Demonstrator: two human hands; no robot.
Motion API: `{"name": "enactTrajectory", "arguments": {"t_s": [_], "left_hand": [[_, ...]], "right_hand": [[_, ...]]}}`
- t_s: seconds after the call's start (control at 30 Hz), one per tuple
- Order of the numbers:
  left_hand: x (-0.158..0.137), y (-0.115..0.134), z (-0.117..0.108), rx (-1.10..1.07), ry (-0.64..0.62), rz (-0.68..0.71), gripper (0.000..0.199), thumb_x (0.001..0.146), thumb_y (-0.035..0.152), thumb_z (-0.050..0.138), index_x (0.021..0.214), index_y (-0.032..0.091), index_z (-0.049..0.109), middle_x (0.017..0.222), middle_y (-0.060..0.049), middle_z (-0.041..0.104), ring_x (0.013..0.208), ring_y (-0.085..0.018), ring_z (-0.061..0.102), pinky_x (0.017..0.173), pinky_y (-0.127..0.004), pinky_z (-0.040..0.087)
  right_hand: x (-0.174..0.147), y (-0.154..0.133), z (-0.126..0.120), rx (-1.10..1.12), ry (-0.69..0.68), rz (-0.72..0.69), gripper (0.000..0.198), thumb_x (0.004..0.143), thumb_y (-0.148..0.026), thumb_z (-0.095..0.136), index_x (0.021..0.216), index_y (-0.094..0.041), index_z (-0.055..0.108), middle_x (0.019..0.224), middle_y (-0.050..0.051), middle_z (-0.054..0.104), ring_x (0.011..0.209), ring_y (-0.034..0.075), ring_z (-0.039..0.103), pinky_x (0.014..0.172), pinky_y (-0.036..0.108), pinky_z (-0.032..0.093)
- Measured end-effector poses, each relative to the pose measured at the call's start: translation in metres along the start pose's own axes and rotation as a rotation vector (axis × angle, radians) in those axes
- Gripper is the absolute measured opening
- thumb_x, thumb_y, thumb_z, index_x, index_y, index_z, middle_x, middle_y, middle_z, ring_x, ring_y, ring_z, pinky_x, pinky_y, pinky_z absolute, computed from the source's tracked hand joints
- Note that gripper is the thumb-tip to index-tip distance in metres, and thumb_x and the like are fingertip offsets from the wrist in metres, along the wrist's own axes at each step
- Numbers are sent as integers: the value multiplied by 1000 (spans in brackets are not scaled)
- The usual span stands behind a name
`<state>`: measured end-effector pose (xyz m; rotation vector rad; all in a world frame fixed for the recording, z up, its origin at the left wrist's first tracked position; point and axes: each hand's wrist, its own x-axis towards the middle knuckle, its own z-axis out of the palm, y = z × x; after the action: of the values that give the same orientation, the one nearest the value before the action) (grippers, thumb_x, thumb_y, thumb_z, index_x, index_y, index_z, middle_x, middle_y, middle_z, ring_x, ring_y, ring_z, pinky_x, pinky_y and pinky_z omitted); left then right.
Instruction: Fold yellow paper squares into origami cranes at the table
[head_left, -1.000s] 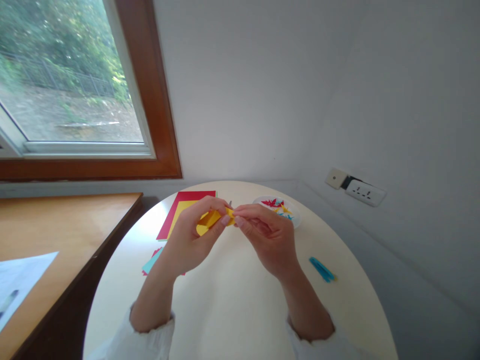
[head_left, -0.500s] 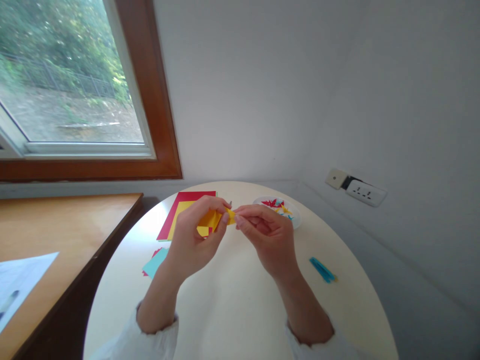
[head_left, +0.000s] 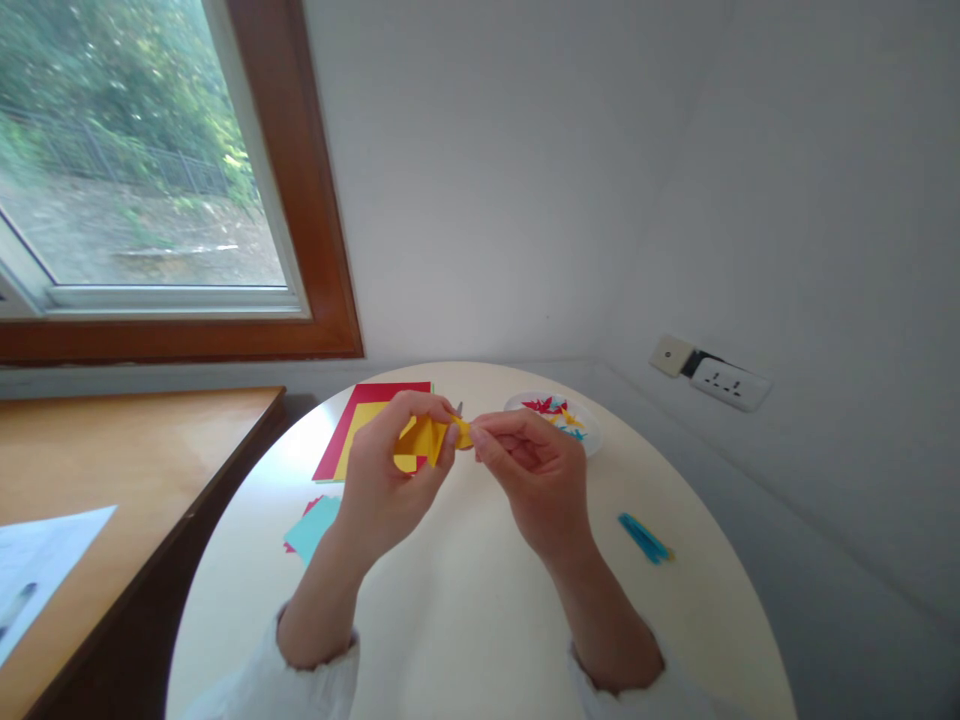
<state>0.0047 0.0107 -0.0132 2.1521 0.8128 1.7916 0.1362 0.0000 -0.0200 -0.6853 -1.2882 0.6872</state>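
Note:
Folded yellow paper is held up over the round white table, pinched between the thumb and fingers of my left hand. My right hand comes in from the other side, its thumb and index finger closed on the paper's right end. The fingertips cover part of the folds. Beneath and behind my left hand lie large sheets of red and yellow paper. Smaller light blue paper squares, with red ones under them, rest by my left wrist.
Behind my right hand stands a clear plate with small red, yellow and blue folded paper pieces. Blue folded strips lie on the table's right. A wooden desk with a printed sheet is at left. A wall socket is at right.
Both hands stay nearly in place. The yellow paper's right end looks slightly bent or turned between my fingertips, and more of its folded flap shows beside my left thumb.

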Motion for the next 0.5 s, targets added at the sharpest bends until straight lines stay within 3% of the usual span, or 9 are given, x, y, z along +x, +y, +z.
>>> {"name": "enactTrajectory", "arguments": {"t_s": [0.5], "left_hand": [[1, 5, -1, 38, -2, -21, 6, 78, 14, 56, 76, 19, 54, 75, -2, 63, 71, -13, 60, 62, -23, 51]], "right_hand": [[-5, -5, 5, -39, 57, -77, 8, 69, -14, 63, 64, -20, 60, 66, 0, 66, 61, 11, 62, 59, 23, 55]]}}
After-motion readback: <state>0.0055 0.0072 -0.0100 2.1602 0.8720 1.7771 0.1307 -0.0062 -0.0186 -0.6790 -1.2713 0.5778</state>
